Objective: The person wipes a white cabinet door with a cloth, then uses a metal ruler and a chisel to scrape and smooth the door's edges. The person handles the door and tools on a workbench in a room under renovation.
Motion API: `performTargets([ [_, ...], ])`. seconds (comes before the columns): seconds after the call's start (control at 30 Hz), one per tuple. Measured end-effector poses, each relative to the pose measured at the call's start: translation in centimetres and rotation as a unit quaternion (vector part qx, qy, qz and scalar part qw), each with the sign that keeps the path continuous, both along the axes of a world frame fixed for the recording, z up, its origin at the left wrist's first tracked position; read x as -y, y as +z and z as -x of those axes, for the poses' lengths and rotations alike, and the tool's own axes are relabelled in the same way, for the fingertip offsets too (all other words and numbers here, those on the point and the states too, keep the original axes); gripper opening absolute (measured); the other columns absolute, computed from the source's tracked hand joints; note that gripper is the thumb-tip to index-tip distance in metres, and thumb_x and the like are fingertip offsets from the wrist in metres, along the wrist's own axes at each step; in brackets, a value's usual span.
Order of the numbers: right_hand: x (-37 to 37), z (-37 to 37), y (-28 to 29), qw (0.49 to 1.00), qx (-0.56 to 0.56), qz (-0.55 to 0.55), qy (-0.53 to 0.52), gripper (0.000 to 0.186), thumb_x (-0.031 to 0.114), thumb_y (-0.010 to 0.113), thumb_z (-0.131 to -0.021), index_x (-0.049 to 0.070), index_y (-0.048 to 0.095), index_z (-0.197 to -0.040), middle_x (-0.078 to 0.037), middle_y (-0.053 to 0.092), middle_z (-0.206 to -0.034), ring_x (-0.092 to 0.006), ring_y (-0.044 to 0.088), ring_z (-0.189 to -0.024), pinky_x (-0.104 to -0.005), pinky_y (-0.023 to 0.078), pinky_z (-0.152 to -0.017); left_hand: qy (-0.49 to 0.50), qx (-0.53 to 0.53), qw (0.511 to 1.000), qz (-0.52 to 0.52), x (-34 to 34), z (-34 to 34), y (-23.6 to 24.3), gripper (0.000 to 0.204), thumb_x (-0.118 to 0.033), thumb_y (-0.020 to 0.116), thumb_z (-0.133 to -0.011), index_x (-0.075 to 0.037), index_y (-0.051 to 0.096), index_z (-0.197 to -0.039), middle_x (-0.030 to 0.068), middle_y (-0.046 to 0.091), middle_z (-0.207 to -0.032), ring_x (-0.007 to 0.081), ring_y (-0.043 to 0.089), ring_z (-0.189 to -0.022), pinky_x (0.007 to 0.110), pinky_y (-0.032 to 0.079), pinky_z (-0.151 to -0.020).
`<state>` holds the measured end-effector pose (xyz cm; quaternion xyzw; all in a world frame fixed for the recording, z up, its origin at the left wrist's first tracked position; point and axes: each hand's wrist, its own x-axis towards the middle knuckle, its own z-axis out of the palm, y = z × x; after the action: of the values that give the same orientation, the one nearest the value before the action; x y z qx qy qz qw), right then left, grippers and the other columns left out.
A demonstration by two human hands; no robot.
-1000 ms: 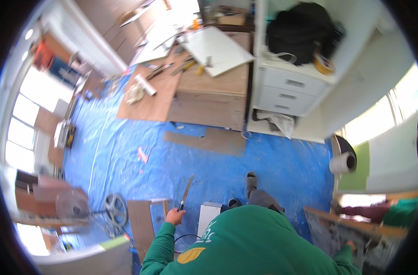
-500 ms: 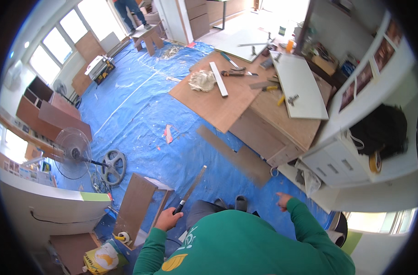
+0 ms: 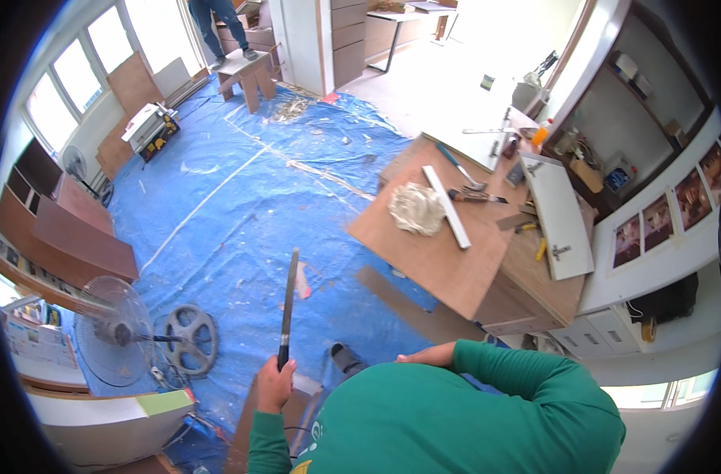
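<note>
My left hand [image 3: 275, 384] is wrapped round the black handle of a narrow hand saw [image 3: 290, 296]. Its long blade points up and away from me over the blue floor sheet [image 3: 218, 253]. Close to my front lies my right hand [image 3: 428, 355], with its fingers stretched to the left and partly hidden by my green top. Nothing shows in it. Below the left hand, a brown board piece [image 3: 245, 415] is partly covered by my arm.
Ahead on the right, a workbench [image 3: 423, 265] bears a crumpled cloth [image 3: 417, 209], a white strip [image 3: 447, 207], a hammer [image 3: 459, 167] and a white panel [image 3: 560, 225]. A long board [image 3: 412, 304] lies beside it. Left stand a fan [image 3: 114, 332] and a table saw [image 3: 149, 129]. Another person [image 3: 218, 28] stands on a stool [image 3: 248, 75].
My left hand has swung the saw more upright. My right hand has drawn in from the right to my front. The view has shifted, and the bench now appears lower and further right.
</note>
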<state>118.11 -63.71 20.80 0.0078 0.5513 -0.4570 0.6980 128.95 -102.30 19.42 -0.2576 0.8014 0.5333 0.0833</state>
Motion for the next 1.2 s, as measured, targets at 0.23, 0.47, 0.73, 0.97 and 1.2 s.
performTargets([
  [0.23,12.3,18.2,4.9,0.941,-0.167,0.155,-0.249,0.021,0.008,0.079,-0.089,0.006,0.058,-0.087,-0.007,0.066,-0.09,-0.0172,0.068,-0.087,-0.0339,0.057,-0.076,-0.048,-0.016,0.992,-0.119,7.5,18.7,5.0,0.029,-0.029,0.07,-0.097,-0.001,0.063,-0.092,0.0012,0.057,-0.064,0.0111,0.057,-0.053,0.03,0.047,-0.05],
  [0.47,20.5,37.3,1.6,0.914,-0.23,0.066,-0.327,0.026,0.026,0.066,-0.103,0.004,0.062,-0.09,-0.006,0.063,-0.072,-0.0148,0.062,-0.06,-0.0352,0.058,-0.069,-0.102,-0.062,0.99,-0.071,12.8,36.2,6.9,0.03,-0.031,0.069,-0.098,-0.001,0.065,-0.099,0.0029,0.059,-0.066,0.011,0.057,-0.056,0.03,0.046,-0.053],
  [0.73,37.3,55.9,6.8,0.849,-0.104,0.26,-0.448,0.043,0.039,0.055,-0.108,0.001,0.055,-0.13,-0.016,0.072,-0.108,-0.0265,0.07,-0.104,-0.0465,0.05,-0.104,-0.178,-0.098,0.977,0.058,19.8,54.8,8.1,0.029,-0.03,0.065,-0.101,-0.001,0.065,-0.101,0.0083,0.063,-0.072,0.0169,0.06,-0.061,0.035,0.048,-0.059],
  [0.97,42.8,71.3,3.5,0.75,-0.214,0.234,-0.581,0.023,0.029,0.056,-0.107,0.007,0.057,-0.099,-0.002,0.052,-0.064,-0.014,0.057,-0.058,-0.033,0.044,-0.051,-0.397,-0.122,0.909,-0.035,26.2,75.9,4.5,0.032,-0.026,0.052,-0.109,0.0,0.063,-0.122,0.0141,0.07,-0.106,0.0193,0.065,-0.101,0.035,0.051,-0.091],
  [1.2,36.3,76.7,7.9,0.762,-0.452,0.019,-0.464,0.037,0.039,0.061,-0.105,0.005,0.064,-0.09,0.0,0.057,-0.067,-0.0101,0.054,-0.051,-0.0308,0.045,-0.046,-0.483,-0.147,0.813,-0.29,15.9,94.5,10.2,0.039,-0.022,0.057,-0.107,0.003,0.057,-0.137,0.0105,0.069,-0.123,0.0184,0.065,-0.109,0.034,0.05,-0.097],
])
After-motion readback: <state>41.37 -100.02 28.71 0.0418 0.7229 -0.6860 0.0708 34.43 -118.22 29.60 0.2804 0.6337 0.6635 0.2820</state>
